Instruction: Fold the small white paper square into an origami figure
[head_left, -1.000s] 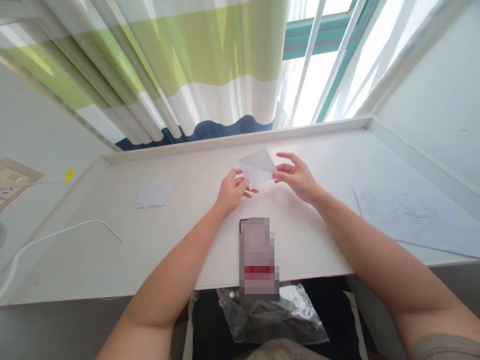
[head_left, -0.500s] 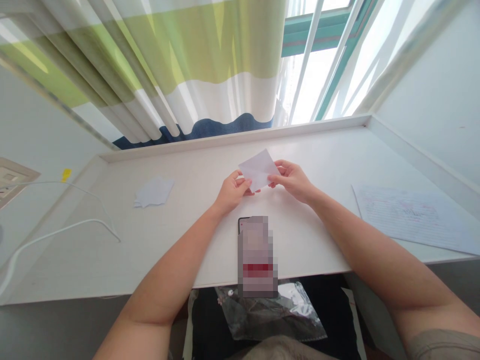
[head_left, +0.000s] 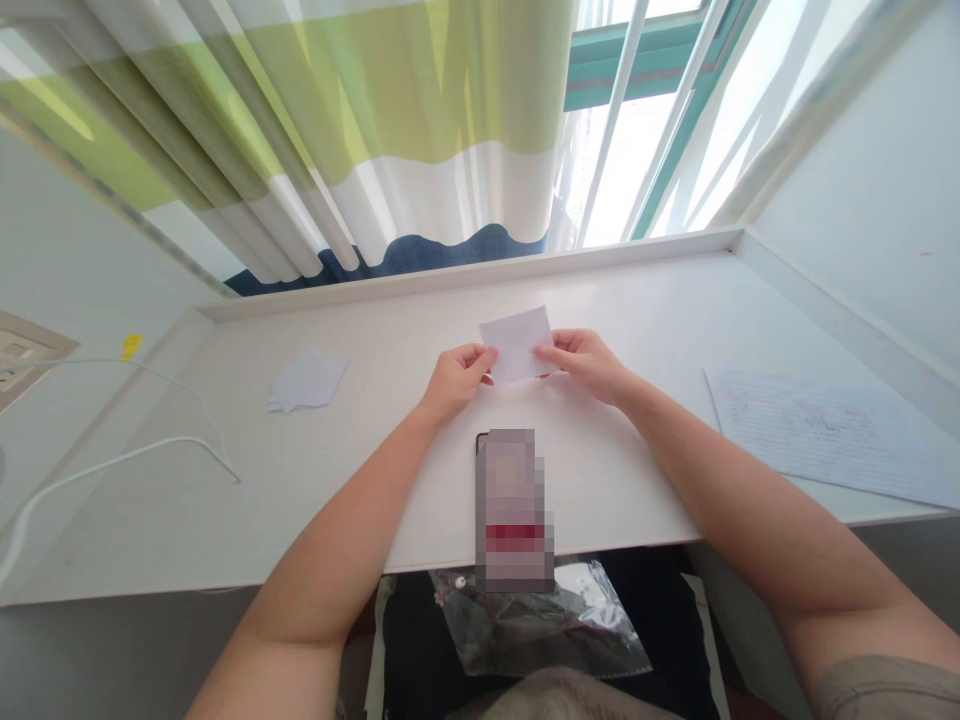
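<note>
A small white square of paper [head_left: 517, 343] is held up over the middle of the desk. My left hand [head_left: 459, 378] pinches its left edge, thumb on the front and fingers behind. On the opposite edge my right hand [head_left: 583, 360] grips it the same way. Closer to me, a phone [head_left: 513, 505] lies below the paper at the desk's front edge, its screen blurred by large pixels. To the left of my left hand rests a small stack of white paper pieces [head_left: 309, 380].
A written sheet of paper [head_left: 817, 425] lies on the right of the white desk [head_left: 630, 490]. A white cable [head_left: 150, 452] curves in from the left. A clear plastic bag [head_left: 547, 630] is on my lap. Behind the desk hang a curtain [head_left: 420, 100] and a barred window [head_left: 637, 130].
The paper has turned from a tilted diamond to nearly level. My left hand has moved from its lower corner to its left edge, and my right hand has shifted slightly.
</note>
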